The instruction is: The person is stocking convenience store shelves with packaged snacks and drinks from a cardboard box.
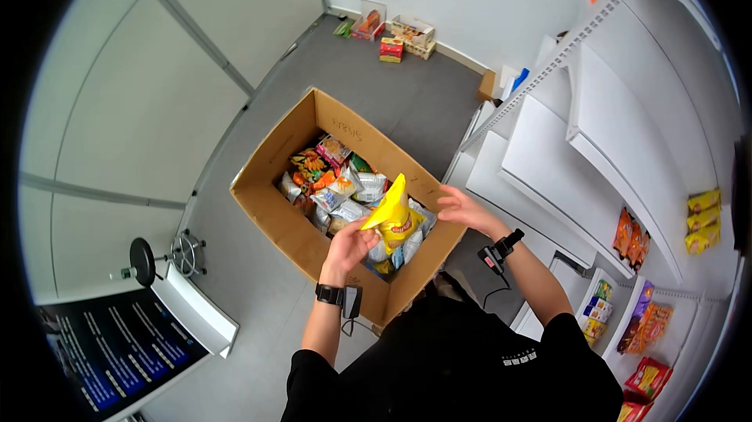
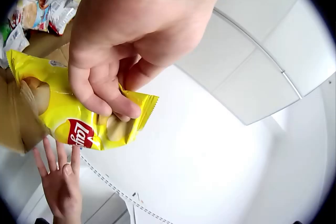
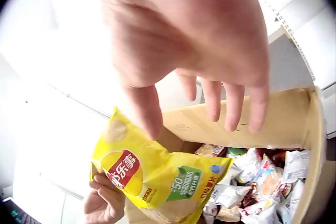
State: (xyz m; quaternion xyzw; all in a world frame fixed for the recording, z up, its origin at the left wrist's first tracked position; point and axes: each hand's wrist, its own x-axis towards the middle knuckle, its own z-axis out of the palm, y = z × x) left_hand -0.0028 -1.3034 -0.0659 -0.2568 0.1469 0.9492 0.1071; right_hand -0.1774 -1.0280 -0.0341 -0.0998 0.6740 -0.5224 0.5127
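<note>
My left hand point(image 1: 350, 249) pinches a yellow bag of potato chips point(image 1: 396, 222) by one end, above the open cardboard box point(image 1: 270, 198). In the left wrist view the fingers and thumb fold over the end of the chip bag point(image 2: 60, 103), which carries a red Lay's label. My right hand point(image 1: 464, 209) is over the box's right-hand side with fingers spread, apart from the bag. In the right wrist view the fingers of the right hand point(image 3: 194, 50) reach out with nothing in them. Many snack packets point(image 3: 268, 174) fill the box beneath.
White shelves point(image 1: 548, 156) run along the right, with orange snack bags point(image 1: 631, 239) and yellow packs point(image 1: 703, 221) on them. More boxed goods point(image 1: 413, 33) are on the floor by the far wall. A stool point(image 1: 145, 261) and a dark screen point(image 1: 117, 344) are on the left.
</note>
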